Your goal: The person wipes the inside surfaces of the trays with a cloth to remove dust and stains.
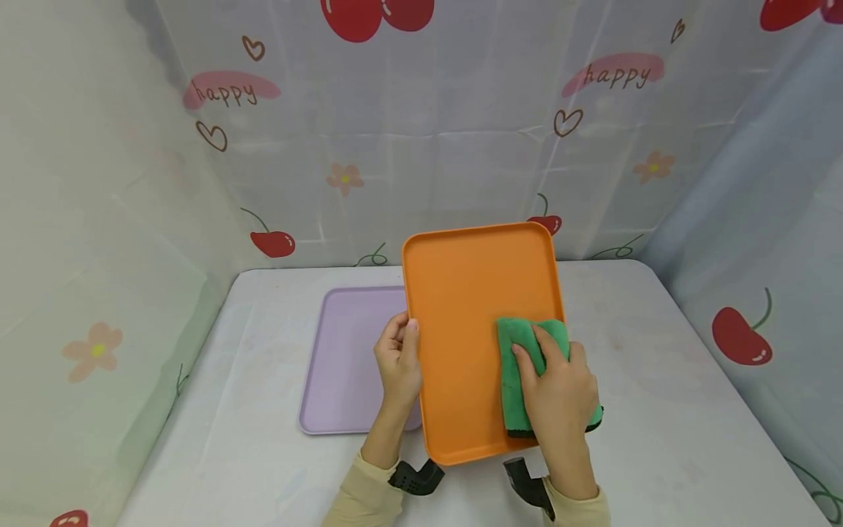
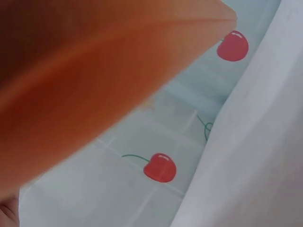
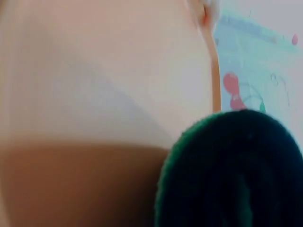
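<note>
An orange rectangular tray point(image 1: 474, 293) is held up and tilted over the table in the head view. My left hand point(image 1: 399, 359) grips its left edge, with the thumb on the front side. Against the tray's lower right part, my right hand point(image 1: 560, 388) holds a folded green cloth point(image 1: 514, 395) with a dark edge, thumb and fingers pressing into it. The tray's orange underside point(image 2: 94, 104) fills much of the left wrist view. In the right wrist view the cloth point(image 3: 165, 189) shows large and dark, close before the tray's surface.
A light purple tray point(image 1: 349, 351) lies flat on the white table point(image 1: 224, 410), partly covered by the orange one. Behind the table hangs a pale curtain point(image 1: 448, 161) with cherries and hearts printed on it. Black wrist cameras point(image 1: 417, 479) sit at both sleeves.
</note>
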Demonstrator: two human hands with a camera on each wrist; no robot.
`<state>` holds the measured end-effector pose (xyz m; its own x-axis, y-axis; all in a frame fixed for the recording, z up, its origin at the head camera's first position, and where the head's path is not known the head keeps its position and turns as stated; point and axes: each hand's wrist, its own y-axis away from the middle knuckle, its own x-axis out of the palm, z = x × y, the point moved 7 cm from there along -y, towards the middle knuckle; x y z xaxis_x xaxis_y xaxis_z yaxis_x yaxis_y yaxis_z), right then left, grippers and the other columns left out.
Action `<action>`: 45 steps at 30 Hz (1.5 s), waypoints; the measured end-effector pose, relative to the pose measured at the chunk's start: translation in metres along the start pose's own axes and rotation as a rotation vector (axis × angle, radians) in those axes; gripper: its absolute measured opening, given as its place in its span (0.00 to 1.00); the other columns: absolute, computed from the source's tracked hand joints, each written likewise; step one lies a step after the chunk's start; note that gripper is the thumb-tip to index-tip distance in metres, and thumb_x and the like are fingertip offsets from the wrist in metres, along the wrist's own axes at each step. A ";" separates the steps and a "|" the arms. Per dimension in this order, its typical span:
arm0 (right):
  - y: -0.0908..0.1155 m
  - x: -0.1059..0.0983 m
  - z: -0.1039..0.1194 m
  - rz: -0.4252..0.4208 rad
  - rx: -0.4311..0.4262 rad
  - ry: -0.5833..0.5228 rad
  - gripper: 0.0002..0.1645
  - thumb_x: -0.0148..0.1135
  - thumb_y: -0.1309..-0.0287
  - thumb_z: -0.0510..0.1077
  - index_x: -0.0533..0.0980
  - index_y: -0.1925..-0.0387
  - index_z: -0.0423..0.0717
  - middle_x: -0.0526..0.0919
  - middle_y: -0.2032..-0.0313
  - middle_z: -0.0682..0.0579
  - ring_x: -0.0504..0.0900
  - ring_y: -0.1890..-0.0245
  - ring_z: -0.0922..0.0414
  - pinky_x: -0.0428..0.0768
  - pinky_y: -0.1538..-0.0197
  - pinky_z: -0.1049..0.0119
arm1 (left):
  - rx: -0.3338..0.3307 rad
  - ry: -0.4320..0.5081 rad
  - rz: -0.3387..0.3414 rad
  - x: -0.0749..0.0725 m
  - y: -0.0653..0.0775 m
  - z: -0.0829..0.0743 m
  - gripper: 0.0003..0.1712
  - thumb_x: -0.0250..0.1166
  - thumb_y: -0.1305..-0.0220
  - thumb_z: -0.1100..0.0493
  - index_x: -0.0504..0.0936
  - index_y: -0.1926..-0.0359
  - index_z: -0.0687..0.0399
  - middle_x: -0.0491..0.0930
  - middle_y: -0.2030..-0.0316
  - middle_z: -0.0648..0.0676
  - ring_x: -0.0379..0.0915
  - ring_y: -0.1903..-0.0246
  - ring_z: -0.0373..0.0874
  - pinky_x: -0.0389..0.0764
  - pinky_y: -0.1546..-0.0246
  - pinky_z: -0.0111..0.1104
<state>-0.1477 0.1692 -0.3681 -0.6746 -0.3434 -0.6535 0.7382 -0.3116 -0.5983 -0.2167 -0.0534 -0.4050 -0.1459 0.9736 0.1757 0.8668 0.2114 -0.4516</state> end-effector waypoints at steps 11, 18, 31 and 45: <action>-0.001 -0.002 -0.017 0.023 0.085 -0.011 0.23 0.73 0.47 0.50 0.82 0.50 0.49 0.75 0.71 0.35 0.73 0.81 0.39 0.69 0.82 0.49 | -0.001 0.014 -0.030 -0.002 0.000 0.001 0.14 0.52 0.28 0.66 0.77 0.56 0.78 0.67 0.83 0.41 0.55 0.84 0.30 0.58 0.84 0.22; 0.002 0.002 -0.018 0.034 0.121 -0.018 0.23 0.71 0.46 0.51 0.81 0.48 0.50 0.75 0.71 0.36 0.72 0.80 0.41 0.68 0.81 0.50 | 0.006 0.025 -0.025 -0.001 0.001 0.002 0.14 0.52 0.28 0.67 0.77 0.55 0.79 0.65 0.82 0.41 0.54 0.84 0.30 0.57 0.84 0.22; 0.015 0.010 0.014 -0.006 -0.040 -0.039 0.24 0.75 0.52 0.50 0.82 0.52 0.48 0.77 0.72 0.36 0.70 0.85 0.44 0.69 0.83 0.51 | 0.020 0.019 -0.027 0.001 0.001 0.001 0.14 0.52 0.29 0.67 0.76 0.56 0.79 0.66 0.81 0.41 0.55 0.83 0.30 0.59 0.84 0.22; 0.036 0.022 0.072 0.002 -0.295 -0.062 0.27 0.79 0.58 0.52 0.83 0.54 0.49 0.73 0.77 0.45 0.69 0.83 0.53 0.62 0.81 0.66 | -0.014 0.017 -0.031 0.002 0.002 0.005 0.14 0.52 0.28 0.66 0.77 0.56 0.78 0.67 0.83 0.40 0.57 0.85 0.30 0.61 0.86 0.21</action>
<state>-0.1362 0.0869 -0.3707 -0.6648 -0.4002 -0.6308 0.7011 -0.0428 -0.7118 -0.2171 -0.0509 -0.4100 -0.1650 0.9648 0.2046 0.8684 0.2404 -0.4336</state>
